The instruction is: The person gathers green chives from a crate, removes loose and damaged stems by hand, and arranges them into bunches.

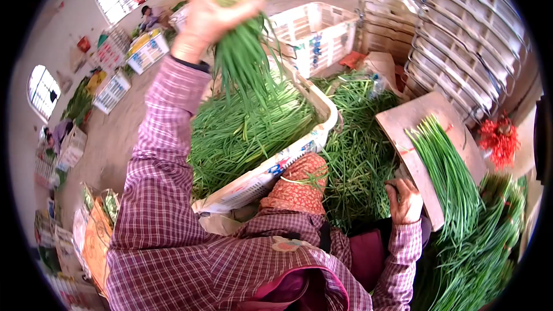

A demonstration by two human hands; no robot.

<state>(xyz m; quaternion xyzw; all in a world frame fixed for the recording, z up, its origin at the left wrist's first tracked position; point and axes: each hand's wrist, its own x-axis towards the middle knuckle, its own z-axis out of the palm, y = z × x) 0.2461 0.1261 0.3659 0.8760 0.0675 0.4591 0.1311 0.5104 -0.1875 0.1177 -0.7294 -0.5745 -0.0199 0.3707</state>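
My left hand (222, 6) is raised at the top, blurred by motion. It is closed around a bunch of Chinese chives (245, 52), whose green leaves hang down over a white plastic crate (273, 164). Loose chives (253, 126) fill that crate in front of me. My right hand (405, 200) is low at the right, with its fingers curled in and nothing visible in them. It is beside the near left edge of a tilted board (417, 118). A neat bundle of chives (446, 175) lies on the board.
Cut green scraps (363, 150) are heaped between crate and board. More bundles (489, 242) lie at lower right, below red ties (499, 141). Stacked crates (461, 40) rise at the right, and another white crate (314, 34) stands ahead. People sit along the left wall.
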